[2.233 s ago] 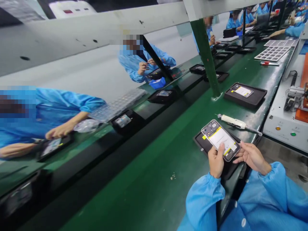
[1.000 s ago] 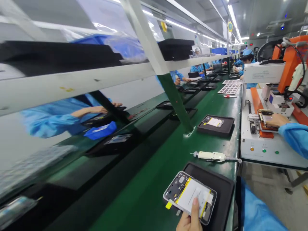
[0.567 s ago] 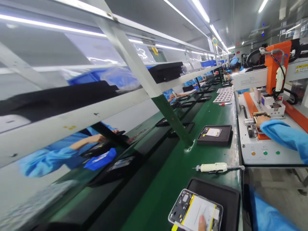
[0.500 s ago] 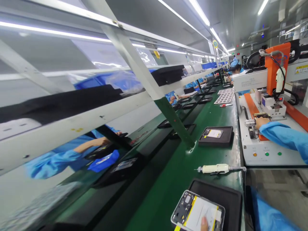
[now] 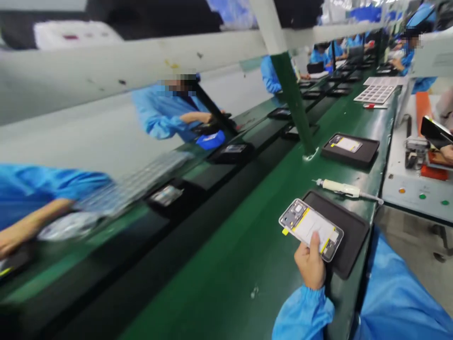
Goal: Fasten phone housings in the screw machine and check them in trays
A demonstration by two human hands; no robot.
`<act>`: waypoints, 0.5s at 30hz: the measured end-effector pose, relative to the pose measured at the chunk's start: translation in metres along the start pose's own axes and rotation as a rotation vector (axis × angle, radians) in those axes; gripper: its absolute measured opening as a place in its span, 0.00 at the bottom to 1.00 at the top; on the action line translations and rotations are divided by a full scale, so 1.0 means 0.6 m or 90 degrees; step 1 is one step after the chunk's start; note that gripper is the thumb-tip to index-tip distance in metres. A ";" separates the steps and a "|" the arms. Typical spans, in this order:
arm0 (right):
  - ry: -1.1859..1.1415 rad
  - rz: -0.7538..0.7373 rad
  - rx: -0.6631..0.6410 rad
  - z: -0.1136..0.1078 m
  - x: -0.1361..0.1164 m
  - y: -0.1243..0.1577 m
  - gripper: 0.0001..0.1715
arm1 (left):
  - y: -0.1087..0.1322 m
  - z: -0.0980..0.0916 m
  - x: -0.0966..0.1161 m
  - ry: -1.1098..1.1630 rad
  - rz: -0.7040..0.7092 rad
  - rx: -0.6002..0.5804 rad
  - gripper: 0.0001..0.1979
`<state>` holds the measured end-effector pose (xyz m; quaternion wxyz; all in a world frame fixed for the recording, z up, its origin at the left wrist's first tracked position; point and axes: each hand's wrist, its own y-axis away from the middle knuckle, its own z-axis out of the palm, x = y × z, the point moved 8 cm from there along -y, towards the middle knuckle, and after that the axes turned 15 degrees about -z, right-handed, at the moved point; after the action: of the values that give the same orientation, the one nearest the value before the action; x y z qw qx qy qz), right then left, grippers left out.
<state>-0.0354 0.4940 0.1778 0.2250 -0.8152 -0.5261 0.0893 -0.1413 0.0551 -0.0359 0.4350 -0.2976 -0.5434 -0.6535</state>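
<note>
My left hand (image 5: 310,264) grips an opened smartphone (image 5: 314,227) with the thumb over its white battery label. Yellow strips edge the battery, and a yellow tab sticks out at one corner. The phone is above a black tray (image 5: 348,224), covering part of it. At the right edge, my right hand (image 5: 447,153), cut off by the frame, has its fingers on a dark, tilted phone (image 5: 437,133). That phone is over the white machine bed (image 5: 401,182) with its orange strip. An electric screwdriver (image 5: 341,187) lies on the green bench beyond the tray.
Another black tray (image 5: 368,151) bears an opened phone (image 5: 345,143). A green post (image 5: 293,101) rises from the bench (image 5: 226,283). White grid trays (image 5: 377,93) and a red-and-white pen (image 5: 375,106) lie farther along. Co-workers in blue sleeves (image 5: 161,111) sit across the line.
The view has tilted down and swung left, bringing my whole left hand into sight. My right hand now has a dark phone raised off the machine bed.
</note>
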 end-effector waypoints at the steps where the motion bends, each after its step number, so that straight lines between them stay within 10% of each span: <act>1: -0.018 -0.056 0.021 -0.014 -0.042 0.008 0.21 | 0.005 -0.006 0.002 0.019 -0.004 0.009 0.31; 9: -0.204 -0.619 -0.097 0.047 -0.529 0.165 0.26 | 0.086 -0.131 0.017 0.119 -0.046 0.180 0.31; 15: -0.311 -0.583 -0.243 0.086 -0.586 0.210 0.15 | 0.142 -0.193 -0.005 0.025 -0.104 0.180 0.30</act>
<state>-0.1036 0.1488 0.0421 -0.0394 -0.4848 -0.8708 0.0719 -0.0544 -0.0591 -0.0271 0.4286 -0.1754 -0.6434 -0.6096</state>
